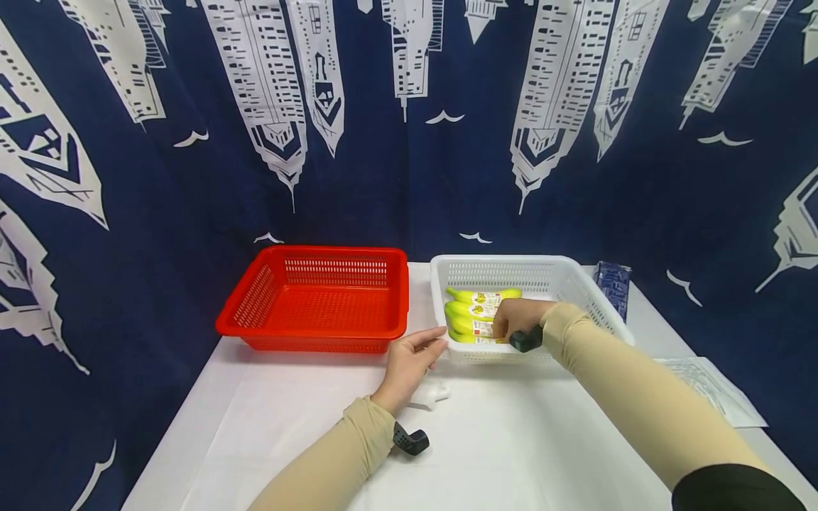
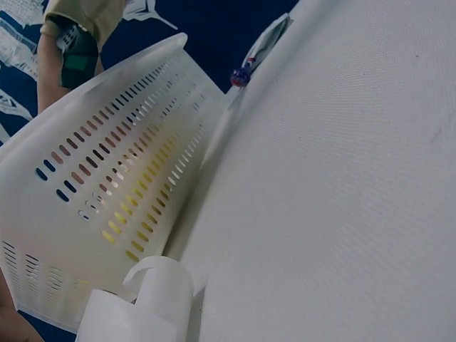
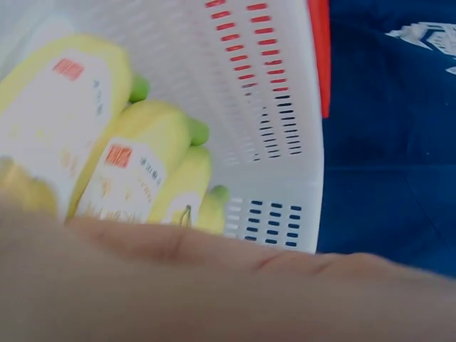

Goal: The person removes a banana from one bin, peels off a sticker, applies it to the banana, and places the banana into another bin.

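Note:
Several yellow bananas with green ends and white labels (image 1: pixel 476 310) lie side by side in the left part of a white basket (image 1: pixel 498 260). My right hand (image 1: pixel 520 317) reaches into this basket from the front right, over the bananas' right ends. Its fingertips are hidden, so any hold on a banana is unclear. In the right wrist view the hand (image 3: pixel 235 278) blurs across the bottom, beside the bananas (image 3: pixel 132 171). My left hand (image 1: pixel 412 360) touches the white basket's front left corner with thumb and fingers extended. Through the basket's slots (image 2: pixel 114 164) yellow shows in the left wrist view.
A red basket (image 1: pixel 319 333) stands left of the white one. Below my left hand lies a small white object (image 1: pixel 432 392). A dark blue packet (image 1: pixel 613 284) leans at the back right; a printed sheet (image 1: pixel 712 387) lies at the right edge. Patterned blue cloth (image 1: pixel 383 184) hangs behind.

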